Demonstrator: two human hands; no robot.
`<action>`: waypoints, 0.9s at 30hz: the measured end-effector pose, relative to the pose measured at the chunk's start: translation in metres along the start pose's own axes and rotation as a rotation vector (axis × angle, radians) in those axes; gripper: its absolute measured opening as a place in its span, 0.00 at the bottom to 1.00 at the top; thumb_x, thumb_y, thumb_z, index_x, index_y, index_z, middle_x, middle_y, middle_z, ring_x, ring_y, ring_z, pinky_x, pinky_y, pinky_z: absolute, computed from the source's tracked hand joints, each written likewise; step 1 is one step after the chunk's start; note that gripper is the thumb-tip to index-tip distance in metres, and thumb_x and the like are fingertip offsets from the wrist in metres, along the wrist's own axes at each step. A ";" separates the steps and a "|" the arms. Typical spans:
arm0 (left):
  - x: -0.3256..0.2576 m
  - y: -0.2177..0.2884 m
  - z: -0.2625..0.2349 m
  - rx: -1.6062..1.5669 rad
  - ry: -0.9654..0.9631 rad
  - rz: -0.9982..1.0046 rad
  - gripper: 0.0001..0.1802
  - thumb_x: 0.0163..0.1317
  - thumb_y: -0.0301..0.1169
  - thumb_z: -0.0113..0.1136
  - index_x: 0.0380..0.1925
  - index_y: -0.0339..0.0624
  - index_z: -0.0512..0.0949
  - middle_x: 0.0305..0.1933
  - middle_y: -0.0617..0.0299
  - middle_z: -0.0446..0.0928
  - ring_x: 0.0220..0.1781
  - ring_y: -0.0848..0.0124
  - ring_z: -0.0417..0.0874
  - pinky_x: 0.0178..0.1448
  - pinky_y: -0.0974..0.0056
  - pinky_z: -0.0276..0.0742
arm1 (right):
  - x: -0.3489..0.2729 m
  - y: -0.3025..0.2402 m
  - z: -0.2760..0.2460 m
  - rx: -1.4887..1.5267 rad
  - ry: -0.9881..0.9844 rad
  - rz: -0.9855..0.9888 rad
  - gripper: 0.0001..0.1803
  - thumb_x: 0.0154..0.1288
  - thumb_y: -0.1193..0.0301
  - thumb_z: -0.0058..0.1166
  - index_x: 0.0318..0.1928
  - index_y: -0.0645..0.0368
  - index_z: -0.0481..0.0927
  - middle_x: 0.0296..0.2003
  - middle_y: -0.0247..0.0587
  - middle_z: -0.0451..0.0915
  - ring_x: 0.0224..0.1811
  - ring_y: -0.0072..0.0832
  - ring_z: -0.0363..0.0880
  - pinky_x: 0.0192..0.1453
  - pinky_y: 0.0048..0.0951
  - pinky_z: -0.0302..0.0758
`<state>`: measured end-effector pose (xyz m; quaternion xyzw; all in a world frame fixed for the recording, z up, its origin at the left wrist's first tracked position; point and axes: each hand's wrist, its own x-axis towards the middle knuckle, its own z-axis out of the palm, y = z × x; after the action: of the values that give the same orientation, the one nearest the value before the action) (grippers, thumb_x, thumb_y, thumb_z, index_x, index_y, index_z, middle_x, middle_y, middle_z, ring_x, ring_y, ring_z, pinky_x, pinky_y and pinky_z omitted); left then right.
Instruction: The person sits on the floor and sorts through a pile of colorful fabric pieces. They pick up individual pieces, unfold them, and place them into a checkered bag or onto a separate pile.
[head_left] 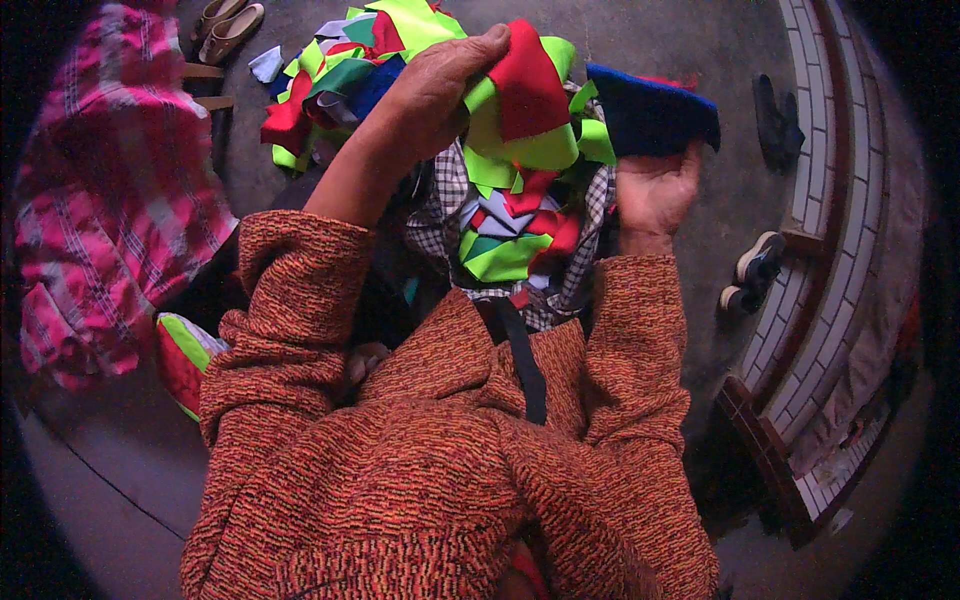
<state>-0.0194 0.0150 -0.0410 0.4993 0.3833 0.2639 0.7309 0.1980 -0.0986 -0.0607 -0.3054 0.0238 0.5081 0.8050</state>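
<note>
Raised at the centre, my left hand [430, 95] grips a red fabric scrap [528, 85] together with lime-green scraps [500, 140]; its fingers are partly hidden. To the right, my right hand [660, 190] is closed on the near edge of a dark blue fabric scrap [650, 115], with a strip of red showing behind it. Between and below the hands, a black-and-white checked cloth [448, 215] lies over my lap, with red, grey, green and lime scraps [510, 255] in its middle. Beyond my left hand, a heap of mixed scraps [350, 60] covers part of the floor.
Pink plaid fabric [120, 200] hangs at the left, near tan shoes [232, 32]. A red, lime and white piece [188, 365] is beside my left sleeve. At the right, dark shoes [778, 125] and black-and-white shoes [755, 270] sit along a white-tiled step [810, 180].
</note>
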 end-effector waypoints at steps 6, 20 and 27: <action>-0.007 0.015 0.020 -0.119 0.019 -0.133 0.19 0.64 0.45 0.51 0.45 0.41 0.73 0.41 0.61 0.77 0.44 0.73 0.78 0.49 0.68 0.74 | -0.015 0.014 -0.002 -0.351 -0.203 0.020 0.23 0.67 0.61 0.43 0.59 0.60 0.68 0.57 0.43 0.70 0.60 0.38 0.67 0.67 0.38 0.58; -0.001 0.001 0.016 -0.153 0.120 0.011 0.16 0.54 0.28 0.61 0.44 0.38 0.74 0.39 0.59 0.80 0.36 0.69 0.82 0.42 0.64 0.78 | -0.021 0.028 0.019 -0.970 -0.562 -0.335 0.17 0.66 0.64 0.44 0.43 0.63 0.80 0.53 0.46 0.73 0.58 0.33 0.68 0.63 0.34 0.61; -0.004 0.029 -0.009 -0.245 0.311 0.091 0.07 0.57 0.28 0.59 0.33 0.36 0.76 0.29 0.63 0.78 0.27 0.72 0.79 0.32 0.67 0.77 | -0.002 0.038 -0.018 -1.158 -0.078 -0.092 0.09 0.64 0.70 0.50 0.40 0.61 0.80 0.35 0.34 0.81 0.38 0.20 0.77 0.45 0.20 0.72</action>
<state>-0.0290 0.0270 -0.0145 0.3767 0.4334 0.4153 0.7055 0.1700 -0.0984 -0.0922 -0.6776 -0.3010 0.4138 0.5283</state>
